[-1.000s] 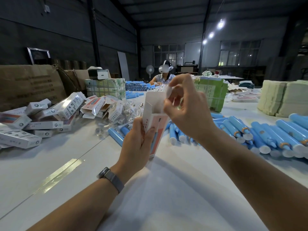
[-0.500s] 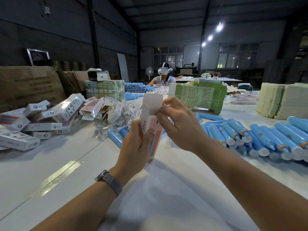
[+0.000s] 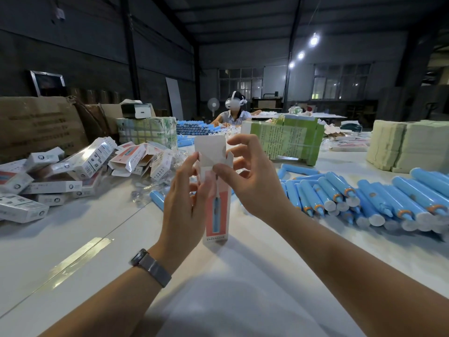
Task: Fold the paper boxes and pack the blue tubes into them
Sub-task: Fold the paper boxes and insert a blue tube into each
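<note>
Clearly my left hand (image 3: pixel 181 203) grips the light, flimsy box (image 3: pixel 216 210) upright; my right hand (image 3: pixel 252 183) fingers pinch its flap; squeezing would crease it.

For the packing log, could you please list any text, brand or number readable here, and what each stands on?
None can be read.
Held paper box: tube picture, small print blurred.
Finished boxes on the left: print too small.
Green bundle: columns of characters, blurred.
Brown carton: faint lines, unreadable.
</note>
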